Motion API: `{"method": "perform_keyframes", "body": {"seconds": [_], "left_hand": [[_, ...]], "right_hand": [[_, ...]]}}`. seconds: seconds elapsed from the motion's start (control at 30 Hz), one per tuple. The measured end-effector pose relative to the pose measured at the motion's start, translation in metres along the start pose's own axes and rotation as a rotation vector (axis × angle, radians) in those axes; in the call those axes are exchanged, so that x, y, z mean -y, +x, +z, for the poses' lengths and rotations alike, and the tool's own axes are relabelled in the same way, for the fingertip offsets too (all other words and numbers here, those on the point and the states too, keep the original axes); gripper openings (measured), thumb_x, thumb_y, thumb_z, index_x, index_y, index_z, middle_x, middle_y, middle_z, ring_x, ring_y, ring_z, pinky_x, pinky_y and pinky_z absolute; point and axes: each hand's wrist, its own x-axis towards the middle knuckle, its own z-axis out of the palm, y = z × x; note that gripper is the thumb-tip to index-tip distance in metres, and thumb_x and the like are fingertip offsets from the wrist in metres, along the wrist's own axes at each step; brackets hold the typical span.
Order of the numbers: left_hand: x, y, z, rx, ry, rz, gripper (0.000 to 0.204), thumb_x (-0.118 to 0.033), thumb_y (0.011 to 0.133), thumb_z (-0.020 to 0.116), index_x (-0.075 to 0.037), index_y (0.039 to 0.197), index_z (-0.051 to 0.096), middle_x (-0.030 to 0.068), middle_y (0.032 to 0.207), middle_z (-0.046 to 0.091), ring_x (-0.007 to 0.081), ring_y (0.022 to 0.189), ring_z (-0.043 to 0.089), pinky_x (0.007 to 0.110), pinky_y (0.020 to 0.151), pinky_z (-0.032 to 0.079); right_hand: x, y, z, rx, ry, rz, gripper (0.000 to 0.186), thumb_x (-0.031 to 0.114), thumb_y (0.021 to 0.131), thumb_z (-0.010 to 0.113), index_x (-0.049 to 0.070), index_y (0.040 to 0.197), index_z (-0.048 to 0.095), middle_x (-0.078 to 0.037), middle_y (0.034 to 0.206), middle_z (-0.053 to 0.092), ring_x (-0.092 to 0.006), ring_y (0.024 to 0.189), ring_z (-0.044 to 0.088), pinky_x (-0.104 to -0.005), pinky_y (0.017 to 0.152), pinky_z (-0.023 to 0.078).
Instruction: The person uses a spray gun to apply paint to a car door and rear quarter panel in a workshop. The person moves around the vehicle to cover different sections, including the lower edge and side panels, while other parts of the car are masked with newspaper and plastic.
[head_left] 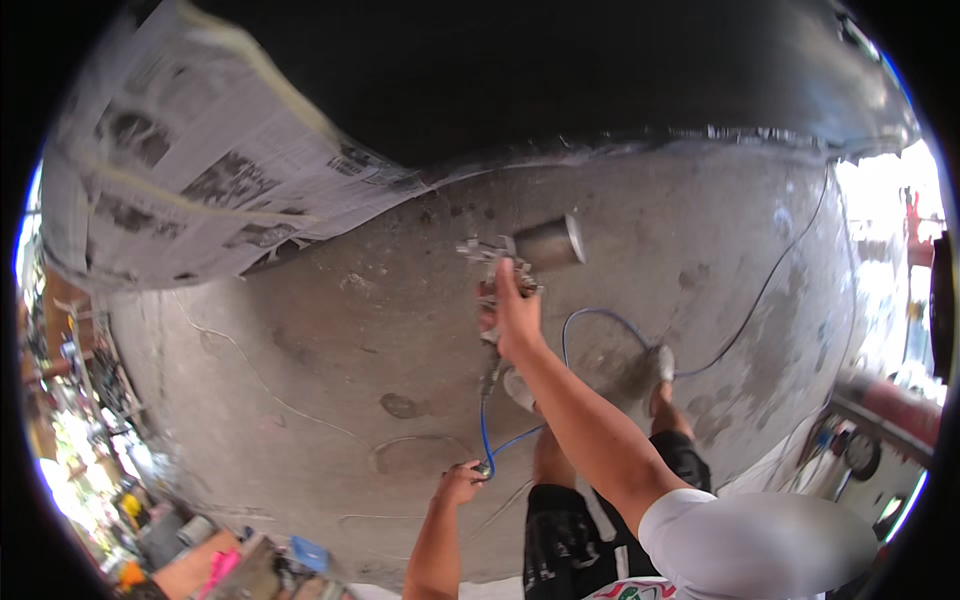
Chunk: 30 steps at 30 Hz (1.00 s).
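Observation:
My right hand [510, 310] grips a metal spray gun [490, 255] held up at the centre, its cylindrical cup [545, 242] pointing right and its nozzle left. A blue hose [484, 425] hangs from the gun's handle down to my left hand [462, 478], which is closed on it low in the view. Beyond the gun spans a dark, glossy panel [600, 70], apparently a vehicle body; newspaper masking with pale tape [190, 150] covers its left part.
The hose loops over the stained concrete floor [300, 350] by my feet [662, 365] and runs to the upper right. A thin pale cord [230, 340] lies at left. Cluttered tools and boxes [210, 550] line the lower left; a red tank [900, 405] stands at far right.

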Motion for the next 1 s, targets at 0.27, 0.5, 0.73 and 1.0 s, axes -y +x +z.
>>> {"method": "perform_keyframes", "body": {"seconds": [0.27,0.5,0.73,1.0], "left_hand": [[0.0,0.006,-0.024,0.03,0.18,-0.01,0.027,-0.031,0.092,0.072,-0.014,0.112,0.078,0.0003,0.146,0.06,0.0288,0.133,0.056,0.045,0.111,0.044],[-0.077,0.056,-0.038,0.007,0.237,0.058,0.023,-0.029,0.093,0.071,-0.018,0.112,0.078,-0.0042,0.145,0.06,0.0279,0.142,0.046,0.043,0.116,0.039],[-0.085,0.054,-0.033,0.128,0.284,-0.004,0.023,-0.028,0.092,0.072,-0.018,0.111,0.078,-0.0046,0.146,0.06,0.0269,0.144,0.044,0.044,0.117,0.039],[-0.058,0.034,-0.017,0.095,0.19,-0.009,0.029,-0.031,0.09,0.074,-0.013,0.113,0.077,0.0043,0.138,0.065,0.0344,0.133,0.055,0.045,0.111,0.044]], "right_hand": [[-0.001,0.049,0.008,0.241,-0.393,-0.24,0.033,0.039,0.101,0.067,0.009,0.088,0.061,0.002,0.071,0.06,-0.008,0.06,0.05,-0.0287,0.054,0.043],[0.02,0.12,-0.079,-0.275,-0.783,-0.595,0.038,0.032,0.1,0.067,0.008,0.128,0.063,-0.018,0.112,0.073,-0.0344,0.102,0.071,-0.0399,0.087,0.053],[0.001,0.081,-0.03,-0.09,-0.468,-0.584,0.047,0.027,0.099,0.07,0.008,0.139,0.054,-0.015,0.111,0.071,-0.0231,0.101,0.068,-0.0354,0.087,0.053],[0.061,-0.007,-0.007,0.316,-0.462,-0.325,0.033,0.029,0.095,0.076,0.006,0.118,0.07,-0.006,0.095,0.073,-0.0142,0.088,0.065,-0.0327,0.083,0.053]]}}
